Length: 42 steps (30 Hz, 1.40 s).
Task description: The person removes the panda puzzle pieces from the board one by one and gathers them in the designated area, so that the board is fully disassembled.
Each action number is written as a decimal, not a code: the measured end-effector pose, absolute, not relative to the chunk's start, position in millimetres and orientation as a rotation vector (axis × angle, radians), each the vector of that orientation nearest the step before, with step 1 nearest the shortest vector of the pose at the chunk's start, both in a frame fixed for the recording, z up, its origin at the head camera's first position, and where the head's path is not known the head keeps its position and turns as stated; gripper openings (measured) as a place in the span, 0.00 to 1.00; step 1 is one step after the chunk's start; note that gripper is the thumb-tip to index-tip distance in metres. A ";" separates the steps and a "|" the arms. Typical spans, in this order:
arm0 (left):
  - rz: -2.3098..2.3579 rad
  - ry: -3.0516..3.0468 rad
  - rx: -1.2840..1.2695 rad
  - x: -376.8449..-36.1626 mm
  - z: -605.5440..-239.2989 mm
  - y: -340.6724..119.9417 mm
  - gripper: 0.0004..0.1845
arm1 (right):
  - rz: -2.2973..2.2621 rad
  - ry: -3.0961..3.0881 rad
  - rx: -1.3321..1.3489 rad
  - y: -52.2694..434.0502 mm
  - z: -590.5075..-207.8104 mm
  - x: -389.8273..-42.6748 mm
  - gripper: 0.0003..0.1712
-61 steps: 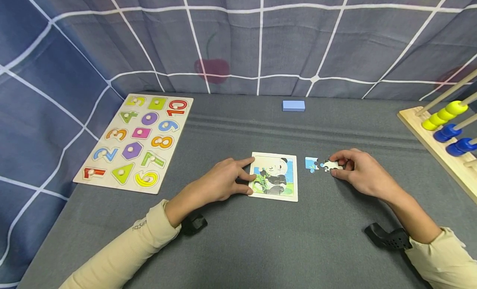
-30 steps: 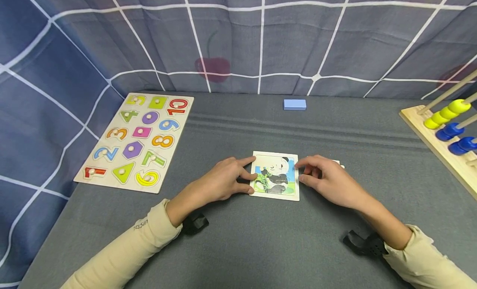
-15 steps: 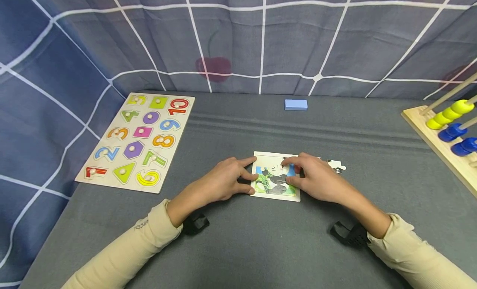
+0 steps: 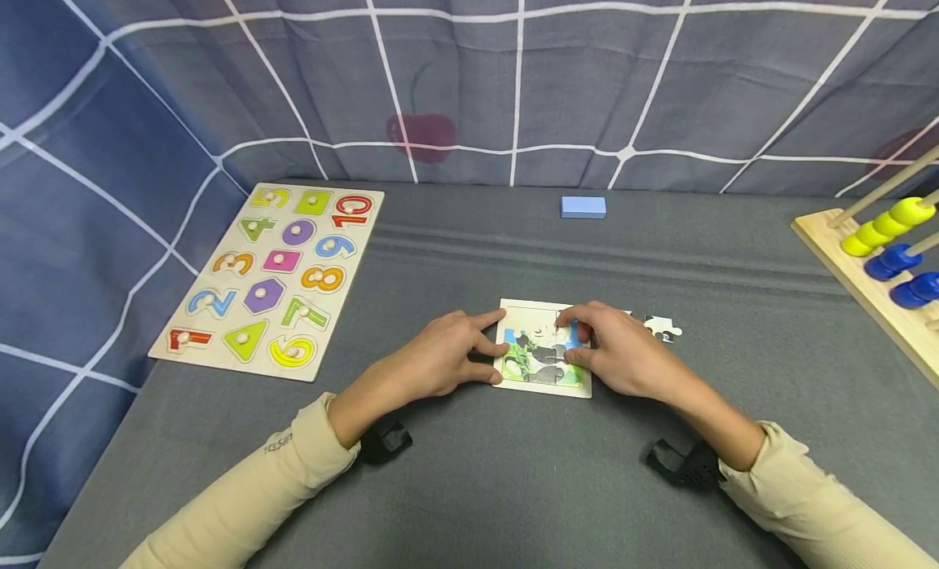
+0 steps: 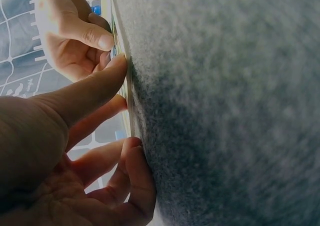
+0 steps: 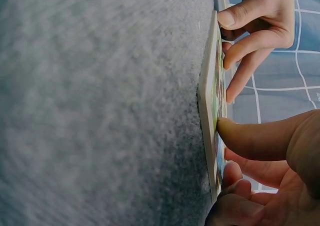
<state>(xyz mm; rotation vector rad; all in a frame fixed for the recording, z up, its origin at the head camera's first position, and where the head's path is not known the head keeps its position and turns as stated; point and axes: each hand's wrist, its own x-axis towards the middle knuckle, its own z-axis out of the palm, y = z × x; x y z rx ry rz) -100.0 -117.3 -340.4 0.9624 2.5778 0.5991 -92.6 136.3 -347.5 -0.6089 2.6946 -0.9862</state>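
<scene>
**Blue piece going into the panda puzzle**

A person's right hand [image 4: 619,357] is pressing a small blue jigsaw piece [image 4: 574,334] down into the far right part of a square, white-framed panda picture puzzle [image 4: 544,349], fingers curled over it and thumb at the near edge. The left hand [image 4: 440,359] is bracing the puzzle's left edge, fingers extended and relaxed, forefinger at the far corner and thumb at the near one. Seating this piece appears to be the step in hand. A white jigsaw piece with black markings [image 4: 663,328] is lying just right of the puzzle; the next move probably calls for reaching to it. Everything is resting on a grey felt-like tabletop [image 4: 469,487]. A wooden number board with coloured pegged shapes [image 4: 273,274] is lying far left, a pale blue block [image 4: 583,207] at the far edge, a wooden bead abacus [image 4: 880,259] at right, and a blue checked curtain [image 4: 513,80] is hanging behind.
</scene>
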 end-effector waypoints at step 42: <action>0.605 2.582 0.974 -99.7 -340.2 -117.9 0.21 | -0.910 2.845 -0.651 133.7 -350.5 -87.5 0.15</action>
